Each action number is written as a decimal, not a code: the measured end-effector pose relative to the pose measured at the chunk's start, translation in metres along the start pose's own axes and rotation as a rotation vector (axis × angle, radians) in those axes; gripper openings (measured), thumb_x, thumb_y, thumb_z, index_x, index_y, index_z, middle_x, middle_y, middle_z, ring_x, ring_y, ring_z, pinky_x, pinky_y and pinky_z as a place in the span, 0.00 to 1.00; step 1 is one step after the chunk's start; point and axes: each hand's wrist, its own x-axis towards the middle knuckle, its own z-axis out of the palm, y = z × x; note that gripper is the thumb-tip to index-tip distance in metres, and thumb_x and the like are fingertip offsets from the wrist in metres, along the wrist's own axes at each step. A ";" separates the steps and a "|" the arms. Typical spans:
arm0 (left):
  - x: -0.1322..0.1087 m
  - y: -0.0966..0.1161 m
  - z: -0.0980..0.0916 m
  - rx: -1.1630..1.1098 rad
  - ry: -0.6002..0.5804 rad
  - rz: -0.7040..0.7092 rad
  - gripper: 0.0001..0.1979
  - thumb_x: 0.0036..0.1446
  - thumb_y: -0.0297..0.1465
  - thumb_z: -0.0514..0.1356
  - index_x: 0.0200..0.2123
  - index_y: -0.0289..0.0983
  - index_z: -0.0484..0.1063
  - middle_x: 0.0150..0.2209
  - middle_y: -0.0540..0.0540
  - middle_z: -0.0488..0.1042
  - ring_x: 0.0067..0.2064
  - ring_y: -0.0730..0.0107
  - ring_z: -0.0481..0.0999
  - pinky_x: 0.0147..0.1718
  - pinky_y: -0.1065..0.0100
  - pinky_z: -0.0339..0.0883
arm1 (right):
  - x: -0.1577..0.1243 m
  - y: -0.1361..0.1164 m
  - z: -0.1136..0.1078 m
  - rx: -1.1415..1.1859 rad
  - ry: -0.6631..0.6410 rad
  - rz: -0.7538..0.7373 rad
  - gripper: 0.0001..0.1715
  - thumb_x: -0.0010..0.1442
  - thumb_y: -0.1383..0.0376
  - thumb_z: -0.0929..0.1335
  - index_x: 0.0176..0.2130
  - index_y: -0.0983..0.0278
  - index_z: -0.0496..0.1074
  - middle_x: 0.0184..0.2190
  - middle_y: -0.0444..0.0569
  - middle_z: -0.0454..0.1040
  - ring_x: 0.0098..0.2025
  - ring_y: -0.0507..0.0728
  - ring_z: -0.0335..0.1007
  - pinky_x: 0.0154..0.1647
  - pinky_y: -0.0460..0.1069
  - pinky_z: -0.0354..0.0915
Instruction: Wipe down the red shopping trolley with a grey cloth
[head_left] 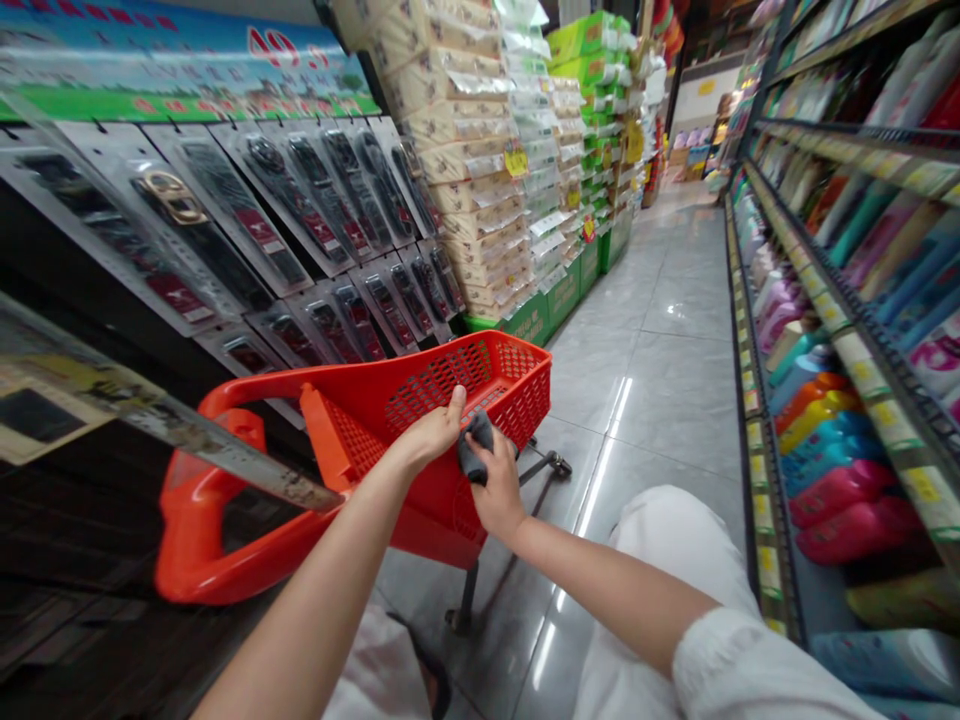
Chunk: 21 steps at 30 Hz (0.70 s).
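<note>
A red plastic shopping cart [360, 420] stands in a shop aisle just in front of me, tilted in the picture. My left hand [433, 432] grips the cart's near rim, thumb up along the mesh wall. Beside it, my right hand [495, 485] is closed on a dark grey cloth [474, 447] pressed against the same rim. The two hands nearly touch. The basket's inside looks bare where it shows.
Packaged belts [247, 215] hang on the left wall. Stacked tissue packs [480, 150] stand beyond them. Shelves of coloured bottles [832, 440] line the right side. A glossy tiled floor [660, 330] runs down the aisle. My white-clad knee [675, 550] is raised at lower right.
</note>
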 end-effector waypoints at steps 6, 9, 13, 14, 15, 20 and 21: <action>0.002 -0.001 0.000 -0.027 -0.041 0.011 0.48 0.60 0.54 0.26 0.34 0.32 0.79 0.39 0.31 0.80 0.49 0.49 0.77 0.41 0.61 0.68 | 0.019 0.030 -0.021 -0.079 -0.046 -0.028 0.35 0.53 0.78 0.63 0.56 0.52 0.72 0.60 0.47 0.65 0.59 0.60 0.62 0.61 0.56 0.61; 0.003 -0.002 0.001 -0.042 -0.029 0.017 0.46 0.61 0.54 0.27 0.31 0.34 0.78 0.33 0.33 0.79 0.45 0.48 0.78 0.37 0.61 0.67 | 0.036 0.056 -0.030 -0.091 0.119 0.158 0.36 0.52 0.79 0.62 0.56 0.56 0.72 0.58 0.49 0.66 0.58 0.60 0.62 0.61 0.57 0.61; 0.003 -0.002 0.001 -0.061 -0.017 0.015 0.45 0.61 0.55 0.29 0.30 0.35 0.79 0.31 0.34 0.79 0.44 0.48 0.78 0.37 0.60 0.67 | 0.040 0.069 -0.024 -0.075 0.177 0.228 0.36 0.52 0.78 0.62 0.58 0.58 0.70 0.56 0.52 0.66 0.59 0.61 0.62 0.62 0.57 0.60; 0.003 -0.002 0.001 -0.066 -0.015 0.022 0.44 0.61 0.55 0.29 0.31 0.35 0.79 0.31 0.34 0.79 0.44 0.48 0.77 0.37 0.60 0.67 | 0.037 0.067 -0.020 -0.077 0.166 0.219 0.36 0.53 0.77 0.62 0.58 0.58 0.70 0.56 0.53 0.66 0.60 0.61 0.62 0.62 0.57 0.59; 0.004 -0.002 0.001 -0.066 -0.017 0.031 0.45 0.61 0.54 0.29 0.32 0.34 0.79 0.31 0.34 0.79 0.45 0.48 0.77 0.38 0.61 0.67 | 0.033 0.065 -0.016 -0.082 0.161 0.213 0.36 0.53 0.77 0.63 0.58 0.59 0.70 0.57 0.54 0.65 0.60 0.62 0.61 0.63 0.58 0.59; 0.006 -0.001 0.001 -0.004 -0.046 0.037 0.49 0.60 0.54 0.25 0.35 0.30 0.79 0.35 0.30 0.80 0.47 0.48 0.77 0.41 0.60 0.68 | 0.010 0.049 -0.001 -0.087 0.130 0.189 0.40 0.50 0.79 0.62 0.60 0.57 0.68 0.60 0.53 0.61 0.62 0.62 0.58 0.64 0.58 0.56; 0.007 -0.001 0.001 0.010 -0.047 0.031 0.49 0.60 0.54 0.25 0.35 0.30 0.79 0.37 0.29 0.80 0.48 0.48 0.77 0.42 0.60 0.68 | 0.008 0.049 0.000 -0.076 0.107 0.173 0.41 0.49 0.80 0.62 0.60 0.57 0.68 0.61 0.53 0.61 0.63 0.62 0.58 0.64 0.57 0.57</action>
